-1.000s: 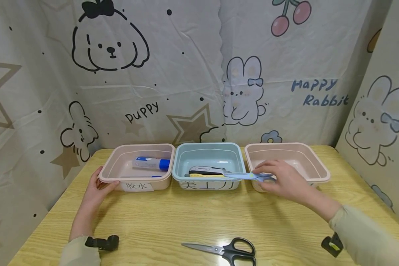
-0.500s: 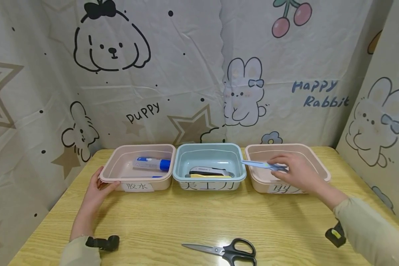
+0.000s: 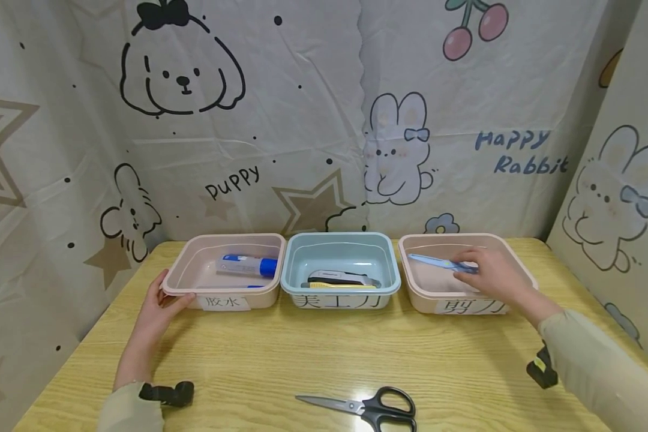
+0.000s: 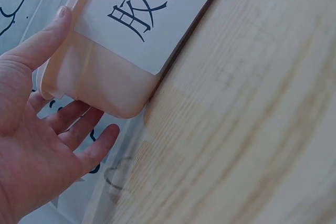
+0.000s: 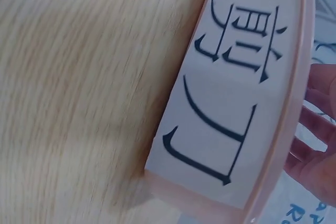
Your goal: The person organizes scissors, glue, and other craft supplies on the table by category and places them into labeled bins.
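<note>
Over the right pink bin (image 3: 426,287), my right hand (image 3: 488,273) pinches a pair of light blue scissors (image 3: 432,261) by the handle end. The blades point left and lie within the bin's outline. In the right wrist view the bin's rim partly hides my fingers (image 5: 315,124), and the scissors are out of sight. My left hand (image 3: 159,306) rests on the front left corner of the left pink bin (image 3: 180,288). Its thumb (image 4: 55,32) lies at the rim, and the other fingers spread loosely along the bin's end.
Between the pink bins stands a blue bin (image 3: 302,255) with a grey utility knife (image 3: 340,277) and a yellow cutter (image 3: 340,286). A glue bottle (image 3: 243,265) with a blue cap lies in the left bin. Black-handled scissors (image 3: 375,408) lie at the table's front.
My right hand has carried the blue scissors rightward, from over the edge of the blue bin to over the right pink bin. My left hand has stayed at the left bin.
</note>
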### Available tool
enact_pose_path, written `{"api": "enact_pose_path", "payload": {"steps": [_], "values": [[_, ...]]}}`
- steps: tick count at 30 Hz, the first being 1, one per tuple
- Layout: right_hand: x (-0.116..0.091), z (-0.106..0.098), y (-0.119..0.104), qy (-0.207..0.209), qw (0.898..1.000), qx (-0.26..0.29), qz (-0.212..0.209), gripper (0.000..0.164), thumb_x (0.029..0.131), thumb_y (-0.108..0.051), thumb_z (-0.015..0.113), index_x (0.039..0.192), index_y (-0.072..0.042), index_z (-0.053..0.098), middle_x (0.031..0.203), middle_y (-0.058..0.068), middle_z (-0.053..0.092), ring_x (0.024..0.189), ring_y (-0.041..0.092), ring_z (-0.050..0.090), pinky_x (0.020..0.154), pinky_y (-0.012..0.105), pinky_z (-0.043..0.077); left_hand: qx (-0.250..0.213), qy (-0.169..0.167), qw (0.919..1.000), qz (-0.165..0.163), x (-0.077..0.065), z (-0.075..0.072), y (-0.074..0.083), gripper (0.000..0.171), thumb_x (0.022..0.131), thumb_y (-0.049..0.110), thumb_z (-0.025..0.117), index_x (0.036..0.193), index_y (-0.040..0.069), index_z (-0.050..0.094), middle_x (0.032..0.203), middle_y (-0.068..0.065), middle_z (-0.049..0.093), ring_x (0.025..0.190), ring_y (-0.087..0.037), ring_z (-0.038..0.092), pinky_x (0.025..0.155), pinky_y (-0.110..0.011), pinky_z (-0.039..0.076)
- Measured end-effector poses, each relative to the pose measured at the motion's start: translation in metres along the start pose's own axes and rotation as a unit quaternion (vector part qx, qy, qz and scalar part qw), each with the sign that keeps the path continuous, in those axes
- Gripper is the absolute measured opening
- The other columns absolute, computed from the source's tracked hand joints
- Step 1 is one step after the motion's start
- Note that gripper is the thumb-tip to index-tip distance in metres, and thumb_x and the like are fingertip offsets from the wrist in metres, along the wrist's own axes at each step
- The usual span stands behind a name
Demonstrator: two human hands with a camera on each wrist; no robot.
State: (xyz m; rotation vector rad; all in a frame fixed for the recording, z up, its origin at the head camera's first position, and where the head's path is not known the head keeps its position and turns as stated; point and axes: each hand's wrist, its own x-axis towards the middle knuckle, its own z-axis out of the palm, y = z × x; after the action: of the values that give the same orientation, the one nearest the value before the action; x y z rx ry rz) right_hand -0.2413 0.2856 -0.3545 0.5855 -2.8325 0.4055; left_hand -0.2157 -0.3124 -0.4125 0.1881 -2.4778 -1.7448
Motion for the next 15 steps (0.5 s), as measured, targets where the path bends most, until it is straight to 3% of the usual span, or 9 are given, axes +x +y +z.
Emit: {"api": "enact_pose_path", "payload": {"steps": [8,15], "values": [[0.009,0.015,0.013,-0.027,0.999,0.02,0.003,0.026,0.077,-0.013,0.07,0.098,0.002,0.067,0.099,0.018,0.066,0.096,0.035,0.059,0.084,0.05,0.046,-0.002,-0.002,1.0,-0.005,-0.001,0.0,-0.001,0.091,0.087,0.027,0.062,0.147,0.017,-0.006,0.151,-0.016,0.01,0.131,-0.034,0.021,0.108,-0.051,0.02],[0.016,0.021,0.014,-0.021,1.0,-0.008,-0.001,0.016,0.074,-0.011,0.071,0.089,-0.003,0.07,0.09,0.012,0.069,0.087,0.031,0.062,0.078,0.046,0.048,0.006,-0.004,1.0,-0.003,0.0,0.0,-0.001,0.091,0.088,0.026,0.061,0.147,0.016,-0.008,0.151,-0.017,0.01,0.131,-0.034,0.022,0.108,-0.051,0.021]]}}
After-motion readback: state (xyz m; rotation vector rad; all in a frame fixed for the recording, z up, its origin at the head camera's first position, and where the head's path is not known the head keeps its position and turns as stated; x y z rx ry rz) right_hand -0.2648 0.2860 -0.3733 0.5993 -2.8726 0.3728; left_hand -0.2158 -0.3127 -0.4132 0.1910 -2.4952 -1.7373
